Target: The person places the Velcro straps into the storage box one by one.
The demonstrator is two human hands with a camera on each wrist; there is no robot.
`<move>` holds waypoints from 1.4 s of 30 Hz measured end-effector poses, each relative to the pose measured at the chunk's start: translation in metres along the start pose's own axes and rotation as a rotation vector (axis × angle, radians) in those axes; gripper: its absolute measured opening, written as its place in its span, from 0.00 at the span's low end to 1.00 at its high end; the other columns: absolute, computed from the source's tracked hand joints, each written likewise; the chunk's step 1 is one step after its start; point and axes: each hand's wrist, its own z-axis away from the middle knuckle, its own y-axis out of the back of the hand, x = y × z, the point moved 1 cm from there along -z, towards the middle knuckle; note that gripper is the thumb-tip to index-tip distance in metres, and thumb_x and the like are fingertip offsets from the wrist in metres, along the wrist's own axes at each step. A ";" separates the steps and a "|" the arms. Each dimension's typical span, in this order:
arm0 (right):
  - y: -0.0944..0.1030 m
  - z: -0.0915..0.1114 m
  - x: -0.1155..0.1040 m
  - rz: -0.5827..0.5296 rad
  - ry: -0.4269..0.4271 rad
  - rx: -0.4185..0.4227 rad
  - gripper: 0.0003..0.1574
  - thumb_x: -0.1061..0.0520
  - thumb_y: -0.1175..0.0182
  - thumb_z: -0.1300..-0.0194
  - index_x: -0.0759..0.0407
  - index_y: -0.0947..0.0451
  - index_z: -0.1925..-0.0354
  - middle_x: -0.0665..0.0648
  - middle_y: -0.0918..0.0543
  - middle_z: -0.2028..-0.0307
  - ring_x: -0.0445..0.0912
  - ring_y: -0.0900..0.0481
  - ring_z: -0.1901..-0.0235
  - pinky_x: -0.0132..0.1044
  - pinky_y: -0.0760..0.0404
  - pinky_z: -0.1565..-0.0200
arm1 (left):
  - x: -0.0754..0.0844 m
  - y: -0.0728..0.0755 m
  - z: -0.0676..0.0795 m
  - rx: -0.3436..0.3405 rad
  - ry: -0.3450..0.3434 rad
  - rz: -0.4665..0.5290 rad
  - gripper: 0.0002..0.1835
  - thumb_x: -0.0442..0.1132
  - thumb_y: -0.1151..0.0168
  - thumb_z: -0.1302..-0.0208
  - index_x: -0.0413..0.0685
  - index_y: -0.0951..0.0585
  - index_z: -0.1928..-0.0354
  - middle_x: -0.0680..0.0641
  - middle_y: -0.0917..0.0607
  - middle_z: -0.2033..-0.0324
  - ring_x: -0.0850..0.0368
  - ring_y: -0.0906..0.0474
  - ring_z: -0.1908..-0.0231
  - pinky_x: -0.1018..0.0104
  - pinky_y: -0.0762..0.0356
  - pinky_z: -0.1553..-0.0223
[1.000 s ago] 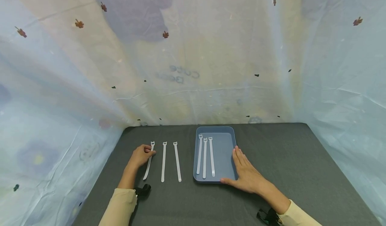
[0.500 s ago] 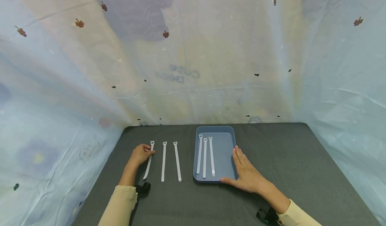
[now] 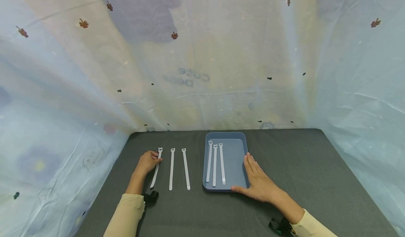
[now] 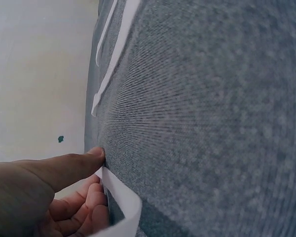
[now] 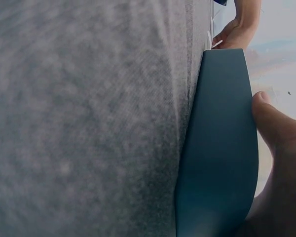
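My left hand [image 3: 148, 162] pinches a white cable tie [image 3: 155, 175] near its slotted head, between thumb and fingers. In the left wrist view the band of this cable tie [image 4: 127, 198] bends below the fingers. Two more, a middle cable tie [image 3: 172, 170] and a right-hand cable tie [image 3: 186, 170], lie to its right on the cloth. Farther right is a blue-grey tray [image 3: 235, 159] with three cable ties side by side in its left half. My right hand [image 3: 261, 183] rests against the tray's right side, fingers straight along the rim and thumb over the front corner.
A dark grey cloth [image 3: 196, 216] covers the table. A patterned, pale curtain [image 3: 202, 54] encloses it at the back and both sides. Black straps, a left wristband [image 3: 150, 197] and a right wristband [image 3: 281, 226], sit at the wrists.
Almost nothing differs. The pinched cable tie shifts very slightly at its head; the right hand, tray and other cable ties stay in place.
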 end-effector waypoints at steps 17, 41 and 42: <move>0.001 0.001 -0.001 -0.021 -0.002 -0.004 0.84 0.16 0.37 0.37 0.74 0.61 0.16 0.72 0.62 0.15 0.65 0.60 0.15 0.63 0.51 0.18 | -0.005 -0.001 -0.004 -0.051 0.014 -0.031 0.11 0.39 0.29 0.28 0.35 0.12 0.62 0.40 0.13 0.65 0.49 0.20 0.68 0.50 0.19 0.62; -0.001 0.000 0.002 -0.041 -0.008 -0.002 0.85 0.17 0.36 0.37 0.73 0.62 0.16 0.72 0.64 0.15 0.65 0.61 0.15 0.63 0.51 0.18 | -0.007 0.004 0.006 -0.059 0.003 0.154 0.12 0.40 0.31 0.24 0.36 0.15 0.57 0.42 0.14 0.64 0.53 0.24 0.68 0.60 0.25 0.65; -0.001 0.000 0.002 -0.041 -0.008 -0.002 0.85 0.17 0.36 0.37 0.73 0.62 0.16 0.72 0.64 0.15 0.65 0.61 0.15 0.62 0.51 0.18 | -0.006 0.004 0.007 -0.058 -0.006 0.153 0.12 0.41 0.31 0.24 0.36 0.15 0.56 0.42 0.14 0.64 0.53 0.24 0.68 0.60 0.25 0.65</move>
